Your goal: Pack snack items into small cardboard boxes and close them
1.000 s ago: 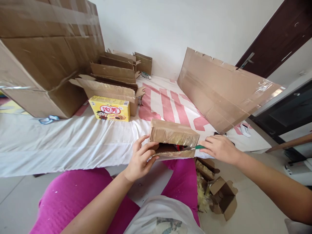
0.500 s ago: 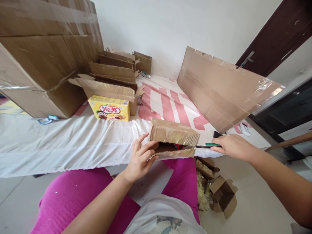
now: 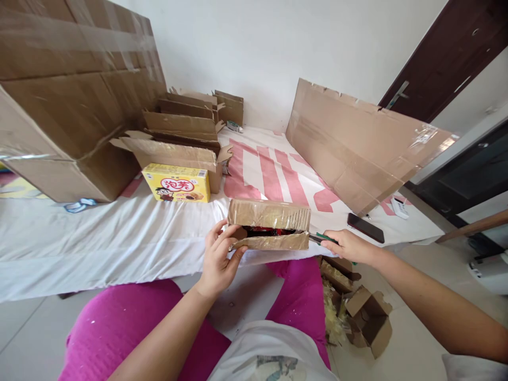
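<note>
A small brown cardboard box (image 3: 270,214) lies at the front edge of the table, its long side gaping in a slit. Dark and red contents (image 3: 273,231) show inside, too hidden to name. My left hand (image 3: 220,259) grips the box's left end, thumb below and fingers at the opening. At the right end, my right hand (image 3: 349,247) is closed around a green-handled knife (image 3: 317,238), whose blade meets the box's corner. Behind the box, to the left, stands a yellow printed snack box (image 3: 177,183).
Several opened cartons (image 3: 180,124) line up at the back, beside a large taped carton (image 3: 95,116). A cardboard sheet (image 3: 357,143) leans at the right, near a black phone (image 3: 365,227). Torn boxes (image 3: 369,320) lie on the floor.
The small box has shifted left and tipped a little, with my left hand on it. My right hand has moved left and lower with the knife, uncovering more of the phone.
</note>
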Motion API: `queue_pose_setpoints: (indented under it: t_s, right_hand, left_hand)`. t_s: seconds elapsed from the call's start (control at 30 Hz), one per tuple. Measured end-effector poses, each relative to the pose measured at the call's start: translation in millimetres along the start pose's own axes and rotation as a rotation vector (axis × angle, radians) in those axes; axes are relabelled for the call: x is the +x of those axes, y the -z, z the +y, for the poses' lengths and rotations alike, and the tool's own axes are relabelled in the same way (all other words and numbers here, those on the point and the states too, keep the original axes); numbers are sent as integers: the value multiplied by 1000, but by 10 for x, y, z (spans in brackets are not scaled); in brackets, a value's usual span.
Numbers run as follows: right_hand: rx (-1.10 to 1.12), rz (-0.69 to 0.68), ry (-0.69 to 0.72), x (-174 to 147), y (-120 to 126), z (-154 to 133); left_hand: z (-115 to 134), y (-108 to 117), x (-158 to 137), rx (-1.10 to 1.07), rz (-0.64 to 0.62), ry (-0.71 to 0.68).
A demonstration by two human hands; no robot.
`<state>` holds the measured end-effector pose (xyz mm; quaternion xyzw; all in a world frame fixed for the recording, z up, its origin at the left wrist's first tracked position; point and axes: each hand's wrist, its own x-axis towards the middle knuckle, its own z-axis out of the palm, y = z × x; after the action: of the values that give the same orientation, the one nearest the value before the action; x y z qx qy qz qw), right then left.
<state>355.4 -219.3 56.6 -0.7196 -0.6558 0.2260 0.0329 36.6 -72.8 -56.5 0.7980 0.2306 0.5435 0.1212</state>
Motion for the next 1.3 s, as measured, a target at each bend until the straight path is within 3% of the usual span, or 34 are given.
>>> queue_pose_setpoints:
  t_s: [0.1, 0.17, 0.33, 0.5, 0.6, 0.67, 0.77, 0.87, 1.03, 1.17, 1.3]
  right_hand:
    - [86, -141, -7, -39, 13, 63]
    - [42, -165, 7, -93, 57, 98]
    - [-82, 23, 108, -212, 31, -17]
    - [204, 97, 47, -184, -198, -249]
    - [282, 100, -12, -93, -231, -306]
    - [149, 153, 16, -29, -188, -303]
    - [-80, 338, 89, 47, -88, -258]
    - [-293, 476, 111, 115, -7, -200]
    - [-695, 513, 151, 290, 85, -147]
    - [-744, 515, 207, 439, 131, -163]
    - [-669, 488, 161, 485, 164, -198]
  left_hand:
    - [-33, -17, -11, 16, -1, 0]
    - [-17, -19, -12, 4, -13, -13]
    - [192, 81, 29, -25, 31, -18]
    - [269, 219, 75, 80, 254, -62]
    - [184, 270, 133, 91, 230, -139]
    - [134, 297, 184, 73, 103, -220]
    - [110, 321, 244, 69, -25, -257]
    - [125, 326, 266, 62, -24, -236]
    - [147, 330, 279, 62, -25, -212]
    - [134, 305, 272, 73, -41, -204]
    - [131, 335, 287, 105, -91, -195]
